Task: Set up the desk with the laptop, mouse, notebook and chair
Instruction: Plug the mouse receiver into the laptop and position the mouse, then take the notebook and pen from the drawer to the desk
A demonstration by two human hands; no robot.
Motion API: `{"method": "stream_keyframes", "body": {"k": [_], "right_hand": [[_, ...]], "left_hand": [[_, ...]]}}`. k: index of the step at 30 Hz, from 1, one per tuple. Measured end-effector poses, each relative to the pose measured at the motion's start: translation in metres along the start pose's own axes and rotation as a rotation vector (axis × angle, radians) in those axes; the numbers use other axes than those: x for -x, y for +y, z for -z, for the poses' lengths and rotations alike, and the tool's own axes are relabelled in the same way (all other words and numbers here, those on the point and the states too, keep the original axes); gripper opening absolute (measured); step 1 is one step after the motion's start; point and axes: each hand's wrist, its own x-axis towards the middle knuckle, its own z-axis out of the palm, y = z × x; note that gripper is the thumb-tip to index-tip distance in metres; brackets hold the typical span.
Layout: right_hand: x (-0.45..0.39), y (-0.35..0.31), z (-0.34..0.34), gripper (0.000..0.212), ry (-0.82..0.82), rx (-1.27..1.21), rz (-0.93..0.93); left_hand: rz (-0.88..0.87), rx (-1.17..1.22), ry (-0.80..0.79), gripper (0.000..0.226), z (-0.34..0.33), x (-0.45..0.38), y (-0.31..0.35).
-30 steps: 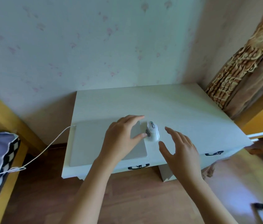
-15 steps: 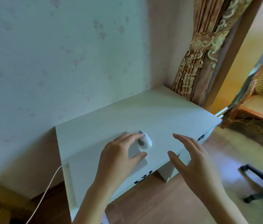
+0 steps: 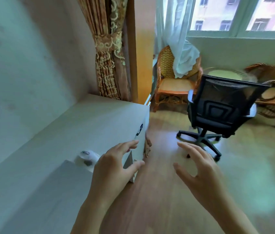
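Note:
A white mouse (image 3: 87, 157) rests on the white desk (image 3: 82, 125), next to the corner of the closed silver laptop (image 3: 48, 191). My left hand (image 3: 114, 166) hovers open over the desk's front edge, just right of the mouse and holding nothing. My right hand (image 3: 199, 168) is open in the air above the floor, fingers spread. A black mesh office chair (image 3: 221, 105) on castors stands on the wooden floor beyond my hands, its back turned towards me. No notebook is in view.
A brown patterned curtain (image 3: 111, 61) hangs at the desk's far end. Wicker chairs (image 3: 172, 78) and a small round table (image 3: 224, 76) stand under the window behind the office chair. Open wooden floor lies between the desk and the chair.
The view has swung right, from the desk towards the room, bringing the office chair into sight. Both hands have come off the desk area and moved right; the mouse stays where it was.

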Motion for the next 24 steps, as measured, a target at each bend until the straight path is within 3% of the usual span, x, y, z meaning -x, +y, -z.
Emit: {"method": "stream_keyframes", "body": {"k": [10, 24], "right_hand": [[0.004, 0.096, 0.086, 0.052, 0.157, 0.084, -0.191], [0.014, 0.275, 0.248, 0.055, 0.221, 0.136, -0.297]], "left_hand": [[-0.232, 0.071, -0.167, 0.061, -0.105, -0.055, 0.089], [-0.298, 0.170, -0.313, 0.063, -0.298, -0.084, 0.264]]}}
